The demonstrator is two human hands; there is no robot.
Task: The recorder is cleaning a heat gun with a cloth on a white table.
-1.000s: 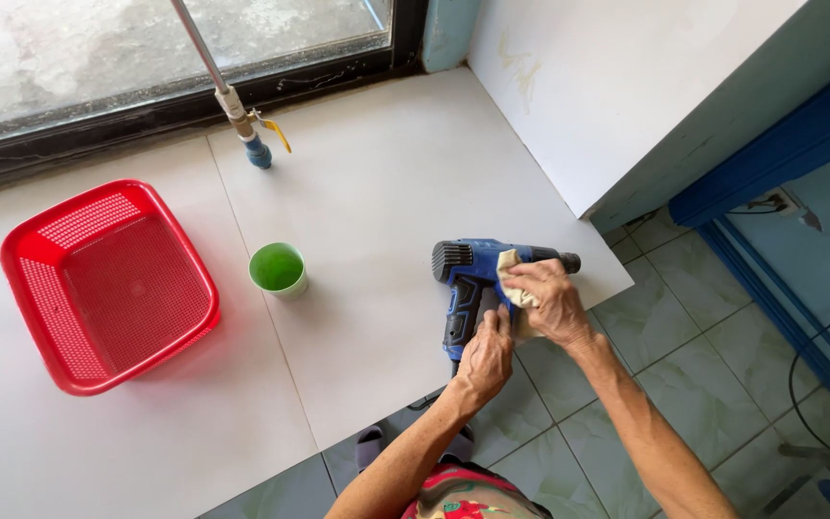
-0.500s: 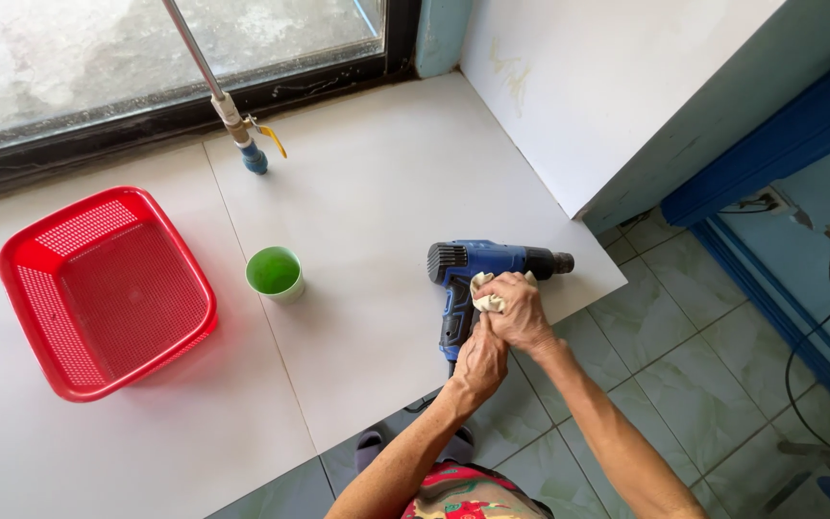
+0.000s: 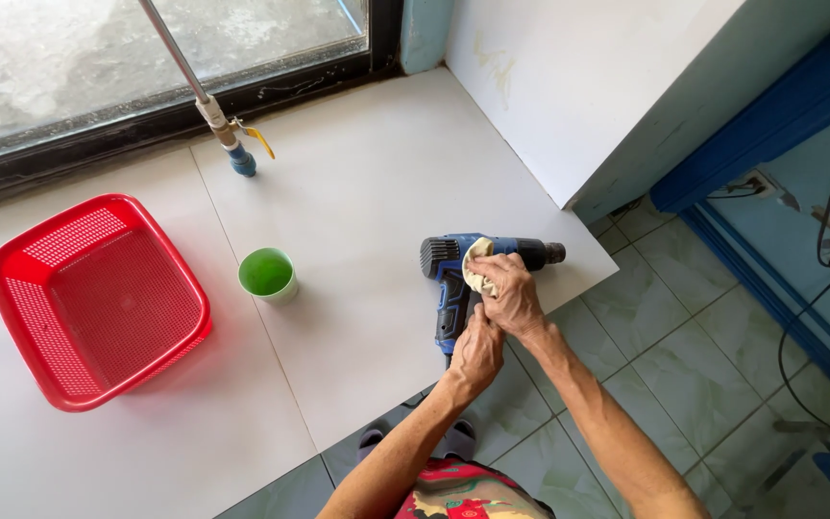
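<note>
Left hand [image 3: 477, 348] is closed around the lower grip of the blue and black power drill [image 3: 453, 279], steadying it near the front edge of the white counter [image 3: 367, 202]. Right hand [image 3: 511, 298] is curled, fingers pinching a small cream cloth [image 3: 476, 266] and pressing it against the drill body just behind the nose; the palm side cannot be seen.

Progress, as judged from the scene: the wiping of the drill is under way. The cloth covers only the middle of the upper housing; the rear vents at the left end, the black nose at the right end and the handle under the left hand show no cloth on them. How clean any part already is cannot be told at this size.

Surroundings: a green cup [image 3: 267, 274] stands left of the drill, well apart. A red mesh basket [image 3: 93, 298] sits further left. A pipe with a yellow-handled valve [image 3: 237, 144] rises at the far side by the window.
</note>
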